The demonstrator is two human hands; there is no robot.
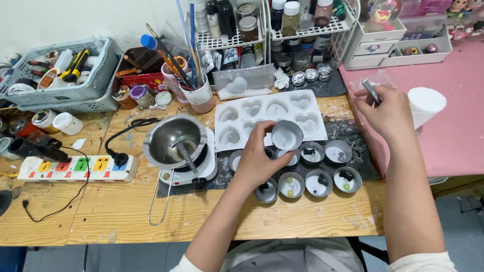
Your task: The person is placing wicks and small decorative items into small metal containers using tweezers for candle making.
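Cluttered wooden craft table (126, 211) was the setting, with a pink surface (454, 111) butted up on the right side.

Left hand (257, 158) had its fingers wrapped around a small round metal tin (287, 135) filled with white wax, held tilted just above the front edge of a white heart-shaped silicone mould (267, 118). Right hand (388, 113) was off over the edge of the pink surface, pinching a pair of metal tweezers (372, 92) between closed fingers, right beside a white paper cup (426, 106).

Below the lifted tin sat more of those little tins (318, 181) in two rows on a dark mat (363, 161), some with white wax and small dark or yellowish bits inside. Couldn't tell what the bits were.

Left of that, a steel melting pot (174, 141) sat on a small white hot plate (189, 174), its long wire handle (159, 204) sticking out toward the table edge. Further left lay a white power strip (75, 168) with coloured sockets and a black plug in it. At the back were a cup of brushes (196, 93), a grey basket (60, 80) of tools, and wire racks (282, 25) of bottles and jars.
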